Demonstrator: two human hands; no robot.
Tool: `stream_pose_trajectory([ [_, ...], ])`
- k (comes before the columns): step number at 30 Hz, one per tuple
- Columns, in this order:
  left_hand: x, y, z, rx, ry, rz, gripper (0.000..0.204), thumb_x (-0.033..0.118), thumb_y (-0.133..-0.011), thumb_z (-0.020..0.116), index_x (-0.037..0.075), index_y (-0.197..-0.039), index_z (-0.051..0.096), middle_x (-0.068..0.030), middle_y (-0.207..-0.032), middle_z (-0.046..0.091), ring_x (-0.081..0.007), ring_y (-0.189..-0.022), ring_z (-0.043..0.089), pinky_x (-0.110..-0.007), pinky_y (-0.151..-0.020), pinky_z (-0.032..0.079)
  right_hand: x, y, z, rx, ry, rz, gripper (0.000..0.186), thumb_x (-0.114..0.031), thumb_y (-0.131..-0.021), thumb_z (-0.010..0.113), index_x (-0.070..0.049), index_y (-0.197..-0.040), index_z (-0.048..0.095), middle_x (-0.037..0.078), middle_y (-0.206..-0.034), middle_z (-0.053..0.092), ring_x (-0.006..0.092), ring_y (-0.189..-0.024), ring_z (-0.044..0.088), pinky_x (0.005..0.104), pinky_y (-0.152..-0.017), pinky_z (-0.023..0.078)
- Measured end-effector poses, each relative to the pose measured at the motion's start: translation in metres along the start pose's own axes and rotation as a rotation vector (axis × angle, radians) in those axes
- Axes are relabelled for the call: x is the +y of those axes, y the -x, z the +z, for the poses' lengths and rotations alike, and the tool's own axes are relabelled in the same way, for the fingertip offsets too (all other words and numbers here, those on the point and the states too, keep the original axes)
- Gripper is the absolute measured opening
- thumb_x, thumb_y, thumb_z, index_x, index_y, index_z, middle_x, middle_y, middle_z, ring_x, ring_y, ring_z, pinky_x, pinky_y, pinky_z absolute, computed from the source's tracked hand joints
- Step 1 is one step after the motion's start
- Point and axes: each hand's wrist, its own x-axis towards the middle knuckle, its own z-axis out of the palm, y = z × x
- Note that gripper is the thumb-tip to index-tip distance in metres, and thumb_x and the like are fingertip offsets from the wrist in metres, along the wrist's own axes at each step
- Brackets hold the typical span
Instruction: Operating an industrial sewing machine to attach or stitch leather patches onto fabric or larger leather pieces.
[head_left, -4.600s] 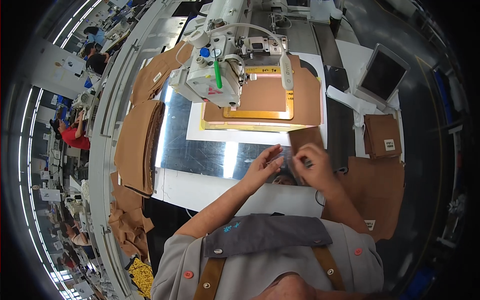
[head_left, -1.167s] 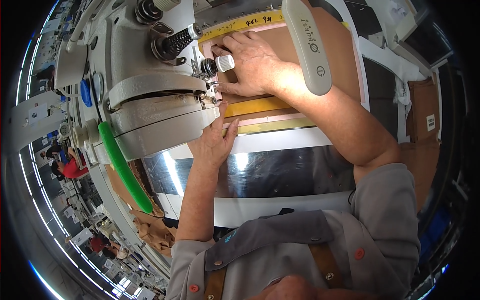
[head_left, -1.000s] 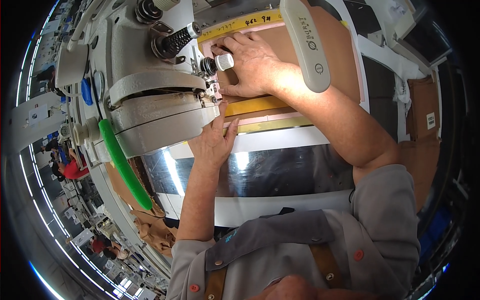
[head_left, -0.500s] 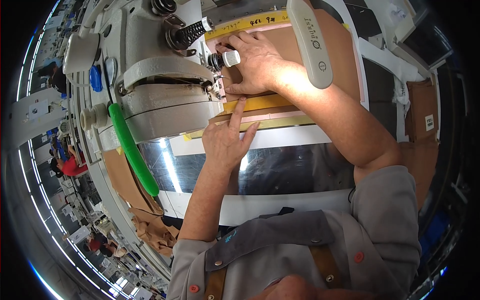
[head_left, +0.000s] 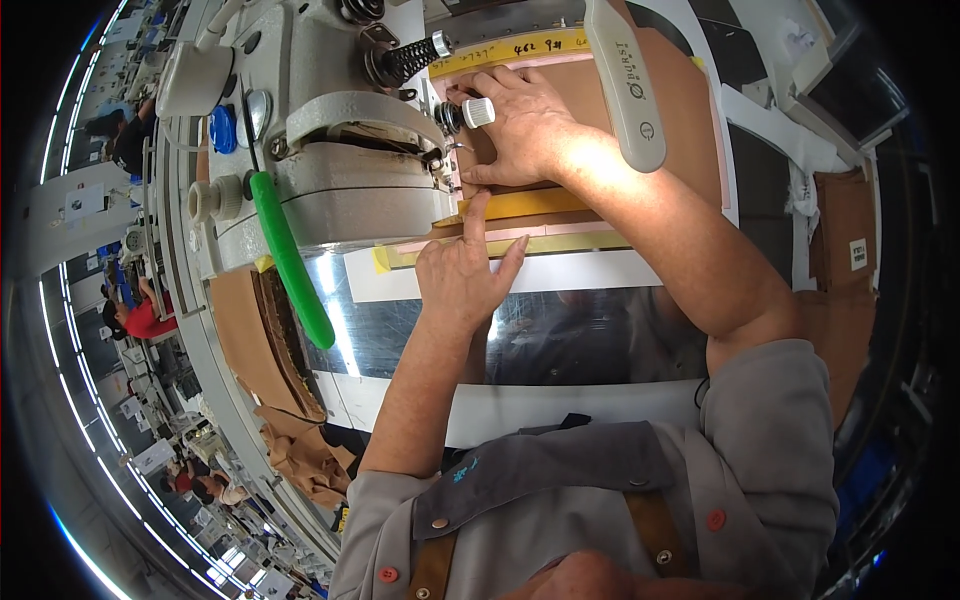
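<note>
Brown panel: one large piece [head_left: 685, 110], flat at the upper middle, right of the sewing machine head [head_left: 350, 205]; its long axis runs left to right, one end at the needle side, the other, with a slanted far corner, toward the right.
Yellow frame: one [head_left: 545, 205], on the panel; two bars show, both lengthwise, the near one slightly tilted.
Right hand: one [head_left: 515, 125], palm down on the panel, fingers spread and pointing left, thumb apart.
Left hand: one [head_left: 465, 275], forefinger stretched away from the body to the near bar, thumb apart, other fingers curled.
White sheet: one [head_left: 600, 272], beneath the panel.
Lamp: one pale wand [head_left: 627, 90], above the right forearm.
Green handle: one [head_left: 290, 265], slanting down beside the machine.
Brown stacks: two, left [head_left: 255, 340] and right [head_left: 840, 215]; layers too blurred to count.
White label: one [head_left: 858, 254], on the right stack.
</note>
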Motion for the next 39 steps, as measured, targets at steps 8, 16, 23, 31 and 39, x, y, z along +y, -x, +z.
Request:
stream_pose_trajectory([
  [8,-0.006,-0.001,0.009,0.133,0.027,0.08,0.072,0.049,-0.09,0.071,0.001,-0.14,0.054,-0.0079,-0.054,0.062,-0.0259,-0.047,0.064,-0.037,-0.055,0.05,0.001,-0.001,-0.003,-0.002,0.014,-0.017,0.095,-0.064,-0.079,0.074,-0.014,-0.154,0.044,0.009,-0.15,0.045,0.0237,-0.143,0.039,0.0426,-0.121,0.027],
  [16,-0.002,-0.007,0.003,0.082,0.002,0.052,0.071,0.046,-0.09,0.07,0.0,-0.14,0.054,-0.0109,-0.057,0.064,-0.0288,-0.052,0.067,-0.04,-0.061,0.054,0.0,-0.007,-0.01,-0.039,0.036,0.008,0.097,-0.064,-0.077,0.075,-0.016,-0.155,0.043,0.007,-0.151,0.044,0.0226,-0.143,0.039,0.0428,-0.12,0.028],
  [23,-0.007,-0.004,0.011,0.14,0.008,0.094,0.072,0.048,-0.091,0.069,-0.001,-0.142,0.053,-0.012,-0.056,0.061,-0.0282,-0.048,0.062,-0.039,-0.057,0.052,-0.004,-0.009,-0.013,-0.05,0.042,0.014,0.097,-0.064,-0.077,0.075,-0.016,-0.155,0.042,0.007,-0.152,0.043,0.0232,-0.143,0.039,0.044,-0.121,0.027],
  [31,-0.005,-0.005,0.011,0.149,0.032,0.095,0.072,0.047,-0.091,0.068,-0.001,-0.143,0.053,-0.0121,-0.057,0.062,-0.0289,-0.05,0.064,-0.041,-0.058,0.052,-0.005,-0.009,-0.015,-0.075,0.069,0.001,0.096,-0.066,-0.077,0.074,-0.015,-0.153,0.044,0.008,-0.151,0.044,0.0244,-0.143,0.038,0.0446,-0.12,0.028],
  [39,-0.002,0.005,0.008,0.151,0.035,0.114,0.072,0.047,-0.09,0.069,0.001,-0.144,0.053,-0.0115,-0.057,0.062,-0.0291,-0.049,0.061,-0.041,-0.058,0.052,-0.003,0.0,-0.007,-0.033,0.096,-0.031,0.067,-0.062,-0.09,0.063,-0.012,-0.135,0.065,0.008,-0.153,0.042,0.0229,-0.139,0.041,0.0434,-0.117,0.03],
])
